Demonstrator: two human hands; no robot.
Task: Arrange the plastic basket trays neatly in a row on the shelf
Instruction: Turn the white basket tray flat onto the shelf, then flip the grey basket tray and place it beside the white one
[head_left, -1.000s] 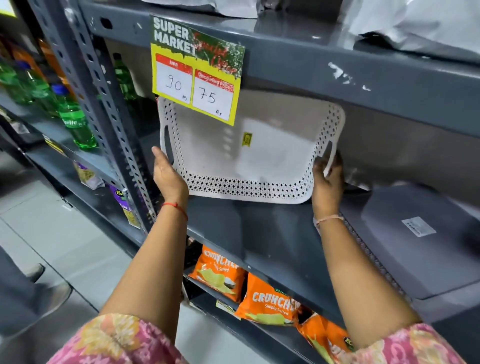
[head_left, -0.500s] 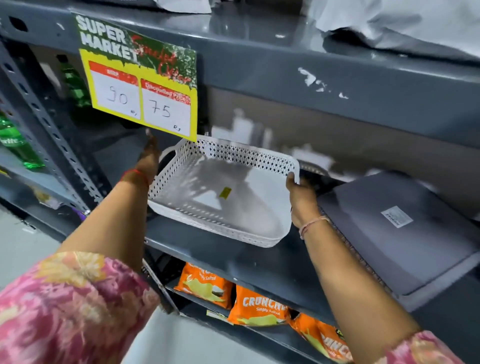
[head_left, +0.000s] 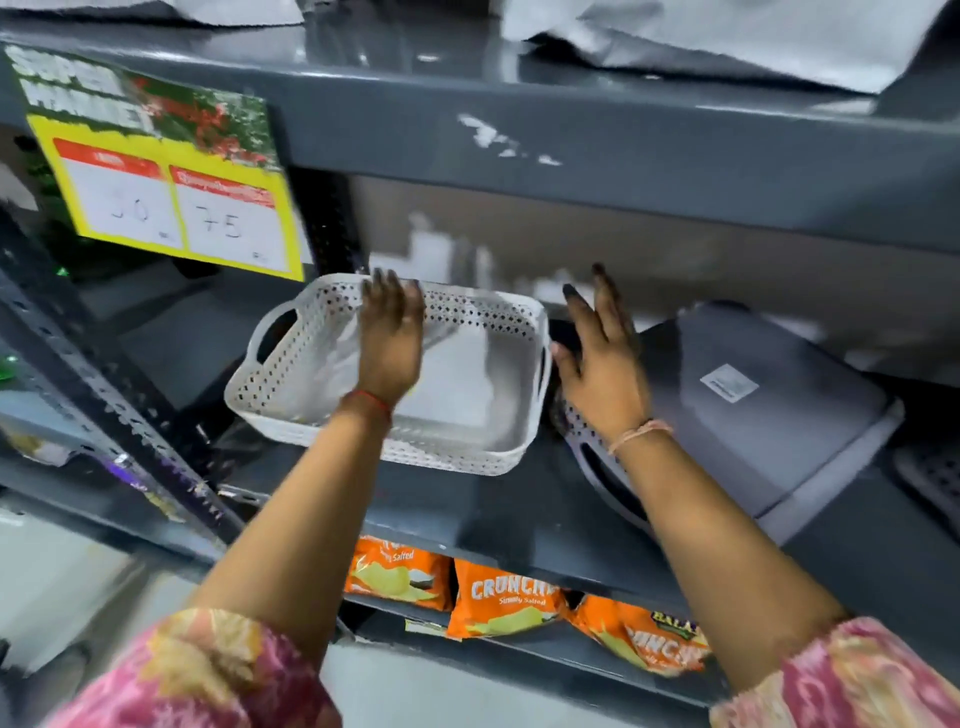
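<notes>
A white tray (head_left: 467, 410), perforated walls and cut-out end handles, sits open side up on the grey shelf (head_left: 467, 514), slightly skewed. At its 3 o'clock, just beside it, a grey tray (head_left: 769, 415) lies upside down, tilted, label on its base.

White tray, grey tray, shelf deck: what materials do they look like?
White tray: moulded plastic, matte, judging by its perforated lattice walls and cut-out handles. Grey tray: likely the same plastic, lying bottom-up, smooth base with a sticker. Shelf: probably painted metal, glossy grey, with reflections and chipped paint.
</notes>
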